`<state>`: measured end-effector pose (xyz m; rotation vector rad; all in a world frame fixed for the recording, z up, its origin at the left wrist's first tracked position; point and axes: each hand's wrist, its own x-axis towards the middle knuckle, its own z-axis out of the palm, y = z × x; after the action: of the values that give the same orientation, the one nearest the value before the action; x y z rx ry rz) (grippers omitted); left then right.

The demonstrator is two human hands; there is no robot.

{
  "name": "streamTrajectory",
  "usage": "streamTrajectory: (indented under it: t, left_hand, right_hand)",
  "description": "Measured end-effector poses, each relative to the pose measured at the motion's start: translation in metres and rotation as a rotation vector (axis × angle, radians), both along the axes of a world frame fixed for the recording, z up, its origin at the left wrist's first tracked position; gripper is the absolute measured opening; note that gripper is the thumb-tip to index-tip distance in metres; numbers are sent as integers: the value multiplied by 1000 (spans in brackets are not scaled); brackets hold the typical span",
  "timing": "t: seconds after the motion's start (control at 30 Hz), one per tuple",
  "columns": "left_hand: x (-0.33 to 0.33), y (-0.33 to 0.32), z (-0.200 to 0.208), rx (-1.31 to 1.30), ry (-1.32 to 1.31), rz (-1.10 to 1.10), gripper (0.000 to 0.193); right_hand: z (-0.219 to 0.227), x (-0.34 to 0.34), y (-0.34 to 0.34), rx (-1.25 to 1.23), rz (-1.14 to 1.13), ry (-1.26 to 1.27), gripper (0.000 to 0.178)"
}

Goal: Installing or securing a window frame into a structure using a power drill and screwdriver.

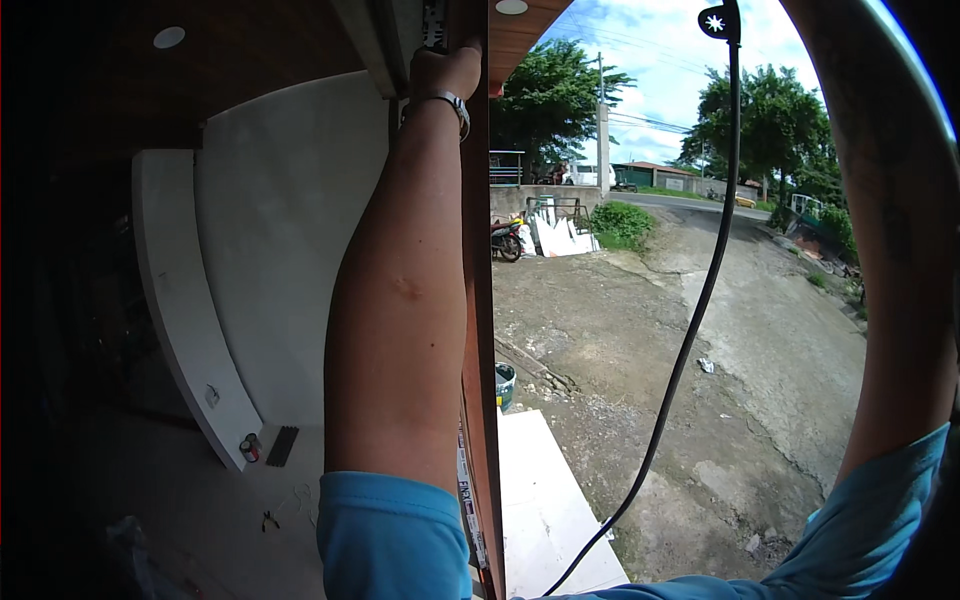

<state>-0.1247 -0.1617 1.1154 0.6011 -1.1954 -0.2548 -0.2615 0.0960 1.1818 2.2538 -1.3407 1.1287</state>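
In the head view, the bare left arm [405,270], in a light-blue fabric sleeve [395,530], reaches straight up; its left hand [448,68], near 12 o'clock, meets the tall reddish-brown upright frame [479,250] spanning 12 to 6. Its fingers are hidden, so grip cannot be told. The bare right arm [893,230] rises from 4 toward 2 o'clock, right hand out of view.

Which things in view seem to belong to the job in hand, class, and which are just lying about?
Probably in the job, judging by the raised left hand:
tall brown upright post, beside that hand

Apparently lying about:
small yellow-and-black pliers, on the floor
dark, flat rectangular piece
small round cans
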Motion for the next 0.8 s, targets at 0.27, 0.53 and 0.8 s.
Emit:
streamTrajectory:
  t: [0.27, 0.53, 0.8]
  left_hand:
    - [14, -30, 7, -51, -17, 16, 57]
    - [9, -18, 3, -36, 5, -10, 59]
    - [17, -6, 1, 53, -62, -2, 63]
  right_hand:
    - [13, -45, -73, 86, 309, -350, 44]
    - [-61, 2, -85, -360, 349, -451, 67]
    - [-85, 129, -9, -437, -299, 110, 44]
